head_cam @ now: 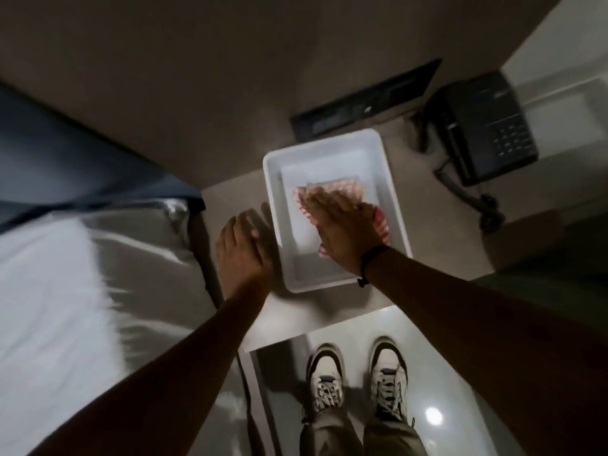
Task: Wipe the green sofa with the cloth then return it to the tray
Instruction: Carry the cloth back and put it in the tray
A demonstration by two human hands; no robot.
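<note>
Right hand: my right hand [342, 225] lies flat, fingers stretched, palm down on the cloth [329, 194] inside the tray; whether any finger pinches the fabric I cannot tell.
Cloth: red-and-white checked, crumpled under and ahead of my right palm, with a fold poking out on the hand's right side; all of it sits within the tray.
Tray: a white rectangular tray [394, 199] surrounds my right hand, resting on a pale side table [230, 195].
Left hand: my left hand [245, 245] is spread and holds nothing, palm down just beside the tray's left wall; contact with the wall is lost in blur.
Wristband: a dark band [371, 261] circles my right wrist.
Beyond the right hand: a black telephone [487, 126] with its coiled cord lies farther out to the right.
Left of the left hand: white bedding [65, 291].
Below both arms: my shoes [357, 380] on a glossy floor.
</note>
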